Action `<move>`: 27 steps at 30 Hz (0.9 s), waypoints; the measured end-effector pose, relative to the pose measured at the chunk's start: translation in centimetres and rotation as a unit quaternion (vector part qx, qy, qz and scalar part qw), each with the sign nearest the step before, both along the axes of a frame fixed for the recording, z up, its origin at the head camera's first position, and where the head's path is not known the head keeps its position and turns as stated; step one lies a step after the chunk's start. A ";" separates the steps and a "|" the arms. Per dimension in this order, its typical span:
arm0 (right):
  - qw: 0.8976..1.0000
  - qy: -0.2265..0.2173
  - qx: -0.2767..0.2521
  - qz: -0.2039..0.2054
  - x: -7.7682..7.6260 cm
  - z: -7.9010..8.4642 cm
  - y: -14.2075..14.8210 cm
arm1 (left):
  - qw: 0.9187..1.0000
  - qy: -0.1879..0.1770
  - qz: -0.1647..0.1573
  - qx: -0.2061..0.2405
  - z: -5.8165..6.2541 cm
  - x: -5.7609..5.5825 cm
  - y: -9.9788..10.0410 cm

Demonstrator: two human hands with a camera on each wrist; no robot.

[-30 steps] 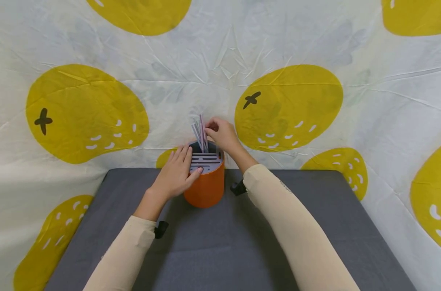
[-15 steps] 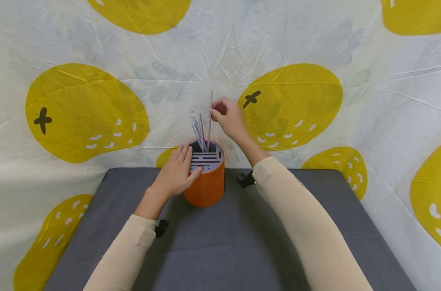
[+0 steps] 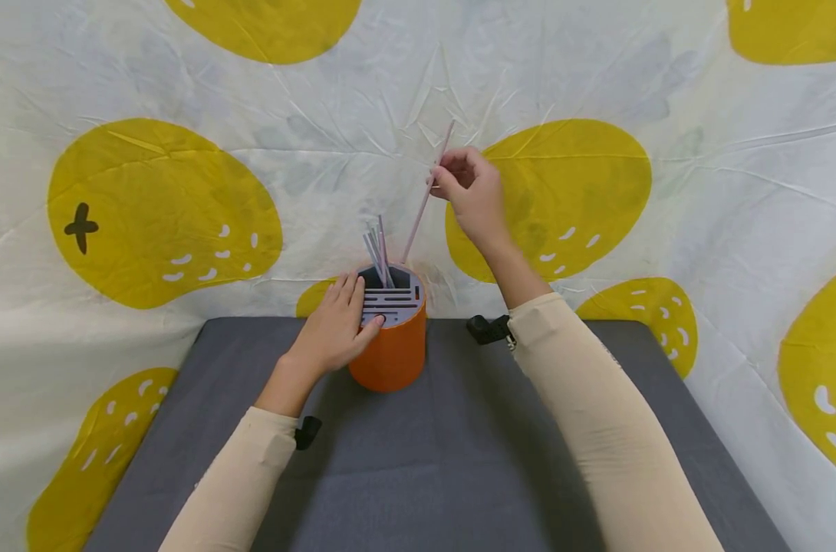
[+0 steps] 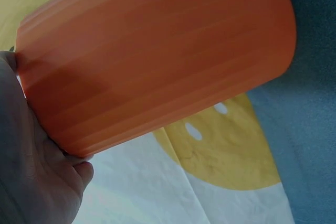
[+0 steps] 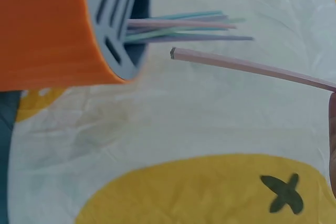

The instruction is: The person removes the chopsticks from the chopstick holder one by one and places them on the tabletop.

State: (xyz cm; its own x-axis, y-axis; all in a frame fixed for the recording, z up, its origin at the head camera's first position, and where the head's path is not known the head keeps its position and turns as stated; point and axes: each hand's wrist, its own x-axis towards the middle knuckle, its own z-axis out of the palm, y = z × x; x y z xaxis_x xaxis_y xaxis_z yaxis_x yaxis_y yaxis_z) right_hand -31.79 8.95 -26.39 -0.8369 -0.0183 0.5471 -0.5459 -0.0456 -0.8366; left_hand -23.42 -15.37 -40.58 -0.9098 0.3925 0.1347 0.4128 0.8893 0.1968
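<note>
An orange round knife block (image 3: 386,360) with a grey slotted top stands upright on the table. My left hand (image 3: 324,326) rests on its left rim, fingers laid straight along the edge and thumb across the front of the top. Several thin pastel sticks (image 3: 376,245) lean in the open compartment at the back. My right hand (image 3: 475,195) pinches one thin pink stick (image 5: 236,65) between thumb and fingers, above and to the right of the block. The stick slants, and its squared lower end shows apart from the block in the right wrist view.
A dark grey cloth covers the table (image 3: 404,468). Close behind the block hangs a white curtain (image 3: 349,184) with large yellow fruit prints. The block stands near the table's far edge.
My right hand has moved up and to the right, drawing the pink stick out of the block and tilting it. My left hand and the block have stayed in place.
</note>
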 end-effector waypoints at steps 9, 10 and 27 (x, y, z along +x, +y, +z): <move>1.000 -0.002 -0.001 -0.012 0.8 0.4 3.6 | 1.000 -0.007 0.001 -0.003 0.0 0.1 0.1; 1.000 -0.004 0.002 -0.012 0.8 0.2 4.0 | 1.000 -0.008 0.001 -0.004 0.1 0.1 0.1; 0.967 -0.127 0.204 -0.088 0.8 -9.2 10.3 | 1.000 -0.006 -0.001 -0.001 0.1 -0.1 0.1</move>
State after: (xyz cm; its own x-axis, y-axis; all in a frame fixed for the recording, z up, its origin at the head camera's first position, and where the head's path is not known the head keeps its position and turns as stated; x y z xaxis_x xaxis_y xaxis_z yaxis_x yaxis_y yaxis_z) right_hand -30.96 19.25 -35.57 -0.9528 -0.0342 0.3017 -0.2905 0.3914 -0.8731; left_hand -23.52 -15.27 -40.49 -0.9105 0.3950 0.1224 0.4125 0.8886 0.2006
